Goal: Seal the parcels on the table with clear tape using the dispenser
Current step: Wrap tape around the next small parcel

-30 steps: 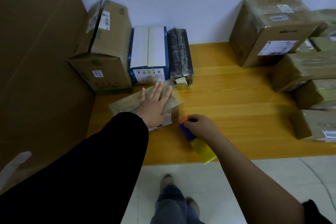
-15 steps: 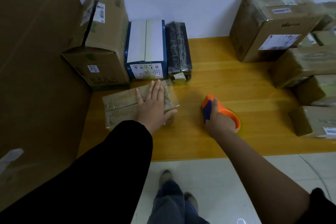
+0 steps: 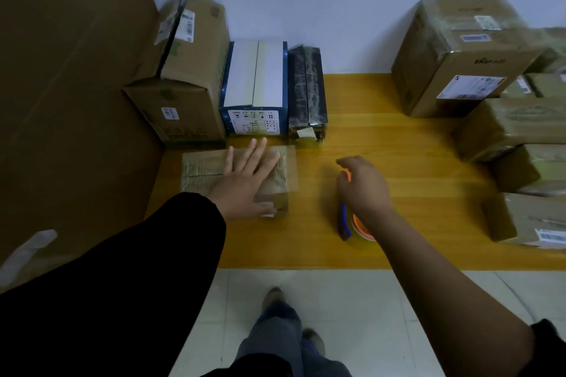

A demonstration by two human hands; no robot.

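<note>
The left hand (image 3: 245,184) lies flat, fingers spread, on a small brown paper-wrapped parcel (image 3: 199,171) at centre left; the right hand (image 3: 364,190), fingers loosely curled, sits over the orange-and-blue tape dispenser (image 3: 345,225) at centre — whether it grips it cannot be told. Behind the parcel stand a tall cardboard box (image 3: 183,95), a blue-and-white carton (image 3: 254,82) and a black-wrapped package (image 3: 306,86), all closed, and bare yellow wooden table (image 3: 398,138) runs from the dispenser to the stacked brown boxes (image 3: 459,55) at the right edge.

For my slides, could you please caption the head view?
Left hand flat on a brown parcel; right hand over the orange dispenser on the yellow table.
</note>
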